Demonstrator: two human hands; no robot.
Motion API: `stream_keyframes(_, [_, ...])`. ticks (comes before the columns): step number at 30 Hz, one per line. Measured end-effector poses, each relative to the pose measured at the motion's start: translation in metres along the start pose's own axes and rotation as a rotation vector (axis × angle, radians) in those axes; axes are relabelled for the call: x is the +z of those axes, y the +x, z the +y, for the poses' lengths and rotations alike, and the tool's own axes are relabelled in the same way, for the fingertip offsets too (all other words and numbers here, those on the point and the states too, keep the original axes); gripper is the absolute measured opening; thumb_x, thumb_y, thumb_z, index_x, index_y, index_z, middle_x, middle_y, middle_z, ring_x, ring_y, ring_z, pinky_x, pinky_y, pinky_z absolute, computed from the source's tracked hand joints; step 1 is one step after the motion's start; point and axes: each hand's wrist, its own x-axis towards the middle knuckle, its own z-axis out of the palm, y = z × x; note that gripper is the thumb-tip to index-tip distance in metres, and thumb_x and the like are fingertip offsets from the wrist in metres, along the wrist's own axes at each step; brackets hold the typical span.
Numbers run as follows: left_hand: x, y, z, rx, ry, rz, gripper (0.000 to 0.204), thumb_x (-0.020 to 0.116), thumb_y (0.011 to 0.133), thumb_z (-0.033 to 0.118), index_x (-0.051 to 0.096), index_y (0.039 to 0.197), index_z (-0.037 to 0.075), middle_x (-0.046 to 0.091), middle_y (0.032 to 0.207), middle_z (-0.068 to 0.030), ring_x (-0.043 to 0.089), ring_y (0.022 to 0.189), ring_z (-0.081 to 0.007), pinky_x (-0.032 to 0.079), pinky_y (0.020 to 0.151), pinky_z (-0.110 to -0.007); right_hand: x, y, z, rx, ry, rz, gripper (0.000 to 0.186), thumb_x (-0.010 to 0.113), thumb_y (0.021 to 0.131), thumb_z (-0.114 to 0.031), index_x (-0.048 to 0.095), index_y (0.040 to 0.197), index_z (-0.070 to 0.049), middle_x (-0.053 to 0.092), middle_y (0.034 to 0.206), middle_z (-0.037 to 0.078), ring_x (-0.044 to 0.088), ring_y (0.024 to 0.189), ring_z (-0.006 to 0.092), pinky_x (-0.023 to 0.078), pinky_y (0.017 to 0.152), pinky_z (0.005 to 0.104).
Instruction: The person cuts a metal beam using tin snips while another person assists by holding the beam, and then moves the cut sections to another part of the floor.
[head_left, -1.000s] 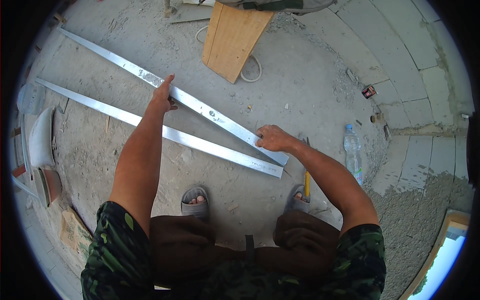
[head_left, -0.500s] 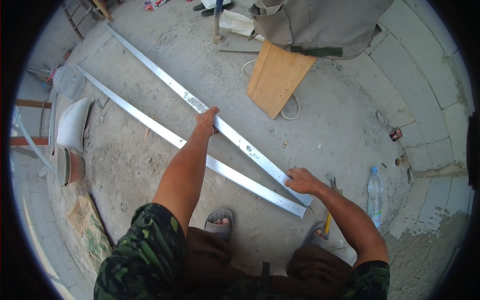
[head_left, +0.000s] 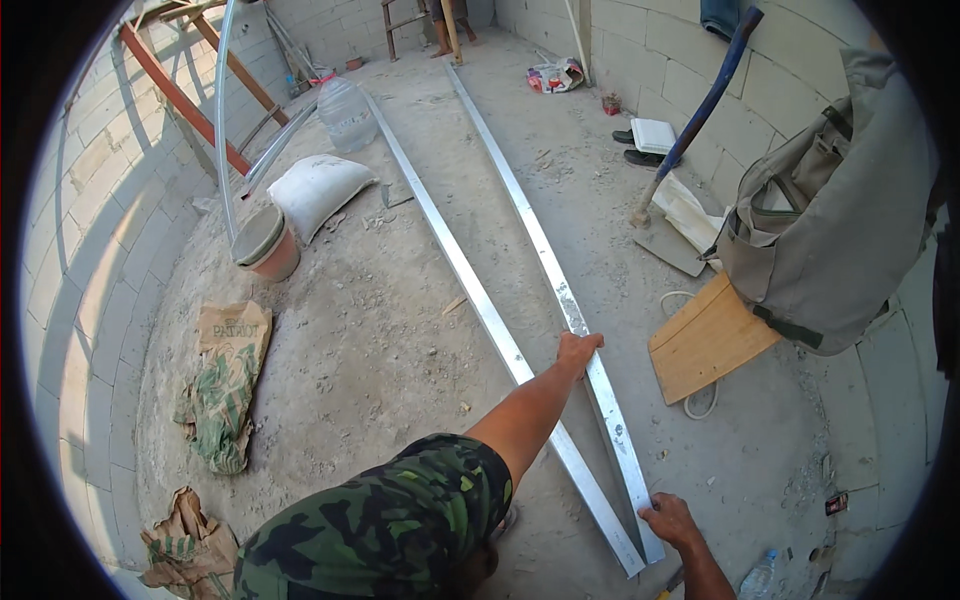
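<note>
Two long silver metal channels lie over the dusty floor, close together at the near end and spreading apart farther off. My left hand (head_left: 580, 350) is closed around the right metal channel (head_left: 530, 225), just below a patch of grey smears. Close to the near end of that same channel, my right hand (head_left: 670, 518) grips its right edge with the fingers. The left metal channel (head_left: 468, 272) passes under my left forearm, untouched by either hand. A yellow-handled tool (head_left: 672, 582) shows partly by my right forearm.
To the left are a bucket (head_left: 268, 245), a white sack (head_left: 318, 195), a large clear jug (head_left: 346, 115) and crumpled paper bags (head_left: 225, 400). On the right, a grey backpack (head_left: 830, 230), wooden board (head_left: 700, 340) and blue-handled tool (head_left: 700, 105). Another person's legs (head_left: 445, 30) stand far off.
My view has swung up and to the left, bringing the far end and the other person's legs into sight. Both hands keep their hold on the right channel.
</note>
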Motion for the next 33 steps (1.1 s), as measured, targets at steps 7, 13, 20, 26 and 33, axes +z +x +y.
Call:
stream_keyframes(7, [0.013, 0.014, -0.011, 0.077, -0.018, 0.007, 0.064, 0.072, 0.062, 0.015, 0.039, 0.114, -0.005, 0.054, 0.086, -0.0173, 0.060, 0.070, -0.0282, 0.050, 0.054, -0.049, 0.001, 0.002, 0.007, 0.013, 0.001, 0.009, 0.036, 0.064, 0.078, -0.028, 0.063, 0.089, 0.006, 0.064, 0.094, 0.027, 0.061, 0.093, 0.0420, 0.047, 0.084, 0.0442])
stream_keyframes(13, [0.014, 0.025, -0.015, 0.092, -0.007, 0.088, 0.060, 0.073, 0.062, 0.015, 0.044, 0.110, -0.006, 0.056, 0.087, -0.0177, 0.060, 0.070, -0.0282, 0.050, 0.055, -0.048, -0.005, 0.004, -0.003, 0.032, -0.027, -0.014, 0.038, 0.065, 0.077, -0.029, 0.063, 0.092, 0.006, 0.064, 0.096, 0.028, 0.061, 0.095, 0.0419, 0.047, 0.085, 0.0438])
stream_keyframes(20, [0.012, 0.017, -0.012, 0.074, 0.012, 0.014, 0.063, 0.074, 0.062, 0.015, 0.043, 0.112, -0.008, 0.058, 0.093, -0.0205, 0.062, 0.073, -0.0292, 0.052, 0.058, -0.045, -0.003, 0.001, -0.001, 0.025, -0.043, -0.010, 0.039, 0.065, 0.077, -0.029, 0.064, 0.094, 0.006, 0.064, 0.097, 0.028, 0.062, 0.095, 0.0418, 0.047, 0.084, 0.0437])
stream_keyframes(26, [0.015, 0.023, -0.017, 0.066, 0.039, 0.059, 0.064, 0.075, 0.063, 0.014, 0.043, 0.113, -0.009, 0.058, 0.094, -0.0213, 0.063, 0.076, -0.0302, 0.053, 0.061, -0.045, -0.001, 0.000, -0.002, 0.010, -0.049, -0.003, 0.039, 0.065, 0.078, -0.029, 0.064, 0.095, 0.006, 0.064, 0.098, 0.028, 0.062, 0.095, 0.0419, 0.047, 0.085, 0.0440])
stream_keyframes(33, [0.012, 0.035, -0.023, 0.074, 0.059, 0.062, 0.061, 0.075, 0.064, 0.014, 0.046, 0.111, -0.011, 0.059, 0.094, -0.0220, 0.063, 0.077, -0.0301, 0.053, 0.061, -0.045, 0.007, 0.006, 0.002, 0.014, -0.048, -0.017, 0.040, 0.065, 0.078, -0.029, 0.064, 0.097, 0.006, 0.064, 0.100, 0.028, 0.061, 0.097, 0.0422, 0.047, 0.086, 0.0440])
